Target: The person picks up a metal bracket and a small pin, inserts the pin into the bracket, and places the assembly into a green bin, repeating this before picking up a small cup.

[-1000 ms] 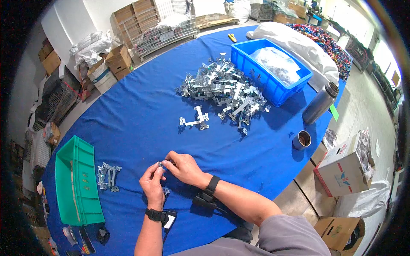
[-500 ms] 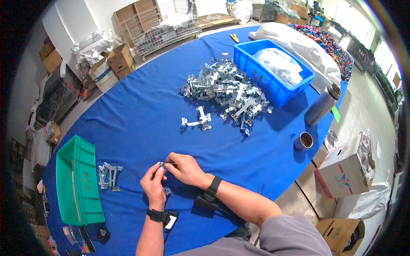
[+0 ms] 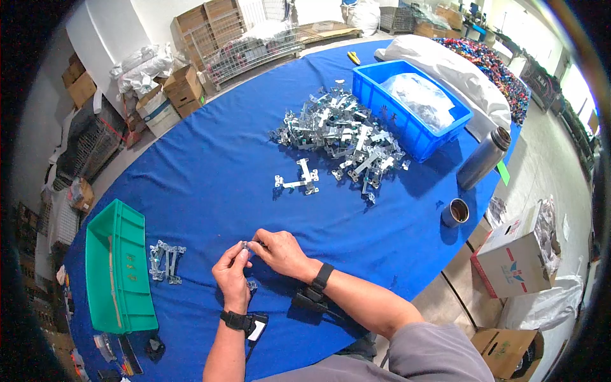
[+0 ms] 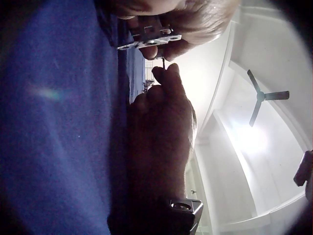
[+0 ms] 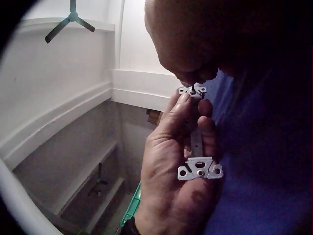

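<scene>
My left hand [image 3: 233, 277] grips a metal bracket [image 5: 196, 142] along its narrow bar. Each end of the bracket widens into a small plate with holes, and the near plate shows over the palm in the right wrist view. At the far plate, the fingertips of my right hand [image 3: 283, 253] pinch a thin dark pin [image 4: 164, 62] that points at the bracket. Its full shape is hidden by the fingers. Beyond the hands lie a few loose brackets [image 3: 298, 183], in front of a large heap of brackets [image 3: 344, 137].
On the left stands a green bin [image 3: 137, 280] beside several brackets [image 3: 167, 262]. A blue crate [image 3: 414, 140] holding a clear plastic bag is behind the heap. To the right are a steel flask [image 3: 480, 162] and a cup [image 3: 454, 213], on the blue cloth [image 3: 210, 159].
Both hands stay together at the bracket's end, with only slight shifts of the right fingers. The head view has drifted a little, so the table's contents appear slightly further right.
</scene>
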{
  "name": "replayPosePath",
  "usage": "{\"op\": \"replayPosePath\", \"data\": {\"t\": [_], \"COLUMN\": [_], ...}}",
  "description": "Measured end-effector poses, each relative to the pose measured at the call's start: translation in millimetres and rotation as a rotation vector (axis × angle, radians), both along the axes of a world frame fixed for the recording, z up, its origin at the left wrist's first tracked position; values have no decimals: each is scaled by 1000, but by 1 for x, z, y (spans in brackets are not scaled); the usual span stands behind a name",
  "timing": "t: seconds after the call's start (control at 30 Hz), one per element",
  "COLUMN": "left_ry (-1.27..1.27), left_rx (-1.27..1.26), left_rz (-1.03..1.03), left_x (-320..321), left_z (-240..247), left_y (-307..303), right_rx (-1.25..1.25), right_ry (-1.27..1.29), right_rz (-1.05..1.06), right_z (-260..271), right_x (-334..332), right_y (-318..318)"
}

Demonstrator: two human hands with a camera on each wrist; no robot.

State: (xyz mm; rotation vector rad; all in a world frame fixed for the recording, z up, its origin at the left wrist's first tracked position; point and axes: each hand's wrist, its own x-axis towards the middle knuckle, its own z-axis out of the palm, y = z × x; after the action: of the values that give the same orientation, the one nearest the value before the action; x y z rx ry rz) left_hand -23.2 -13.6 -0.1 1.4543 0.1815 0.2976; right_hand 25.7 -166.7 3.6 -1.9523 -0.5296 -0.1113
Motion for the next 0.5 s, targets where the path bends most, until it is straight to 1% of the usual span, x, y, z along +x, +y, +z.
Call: {"op": "replayPosePath", "data": {"t": [0.03,0.07,0.13,0.17,0.23,0.27,0.33,0.37,0.43,0.47,0.5], "left_ry": [0,-2,-5,-7,-9,1,12,11,9,11,13], "left_rx": [1,3,5,1,-3,-6,-6,-1,5,6,8], "left_rz": [0,5,11,8,5,9,13,13,12,19,27], "left_x": [0,0,0,0,0,0,0,0,-1,-1,0], "left_z": [0,0,0,1,2,3,3,3,3,3,3], "left_y": [0,0,0,-1,-1,-2,-2,-2,-2,-2,-2], "right_rx": [-73,-72,120,120,141,141,34,35,-46,-46,21], "right_ry": [15,14,-6,-5,-84,-84,11,11,66,66,36], "right_rz": [6,6,-12,-12,-27,-27,30,29,41,41,15], "right_z": [-2,0,3,2,-2,-1,3,4,6,7,8], "right_x": [1,0,-2,-2,0,-1,-1,-1,0,-1,-2], "right_y": [0,1,1,2,4,2,-1,-2,-3,-2,-2]}}
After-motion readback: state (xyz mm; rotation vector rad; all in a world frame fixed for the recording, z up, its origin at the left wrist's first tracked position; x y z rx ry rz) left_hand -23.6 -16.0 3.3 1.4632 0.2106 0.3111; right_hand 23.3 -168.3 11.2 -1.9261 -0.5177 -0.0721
